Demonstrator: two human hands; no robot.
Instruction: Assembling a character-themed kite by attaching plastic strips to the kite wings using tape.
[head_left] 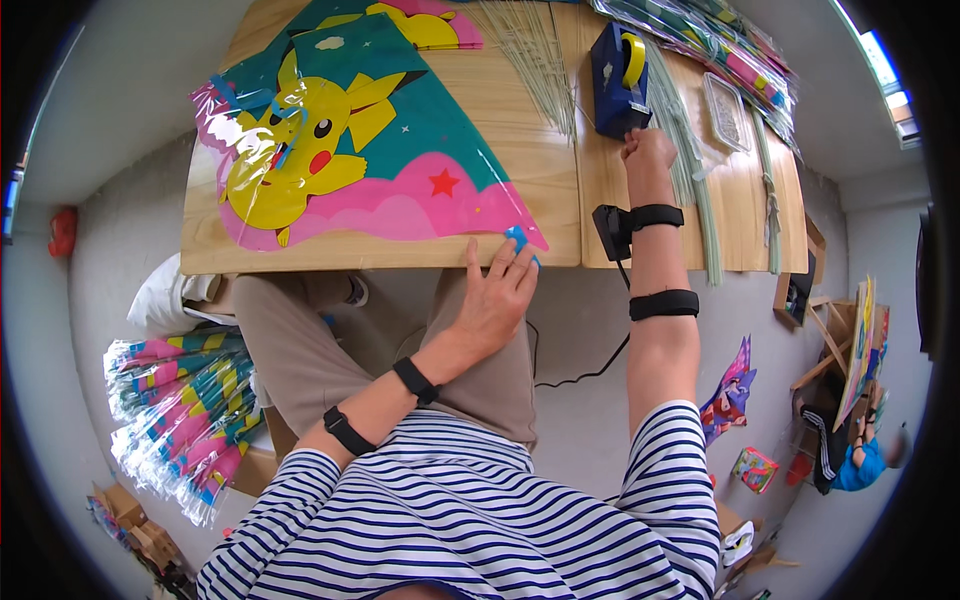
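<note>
A printed plastic kite sheet (470, 180), teal and pink with a yellow cartoon figure, lies on the wooden table before me. At its near right corner, my left hand (492, 303) is open, fingers stretched out, and the fingertips rest by a small blue patch (516, 236). My right hand (650, 152) is closed at the near end of a dark blue tape dispenser (608, 85). A roll of yellow tape (633, 60) sits in the dispenser. What those closed fingers pinch, if anything, is too small to make out.
Thin pale rods (520, 50) lie at the back, with more rods (700, 210) right of the dispenser. Nearby are a clear plastic box (727, 112) and wrapped kites (740, 60). Bundled kites (185, 410) hang at lower left. A person in blue (855, 465) is far right.
</note>
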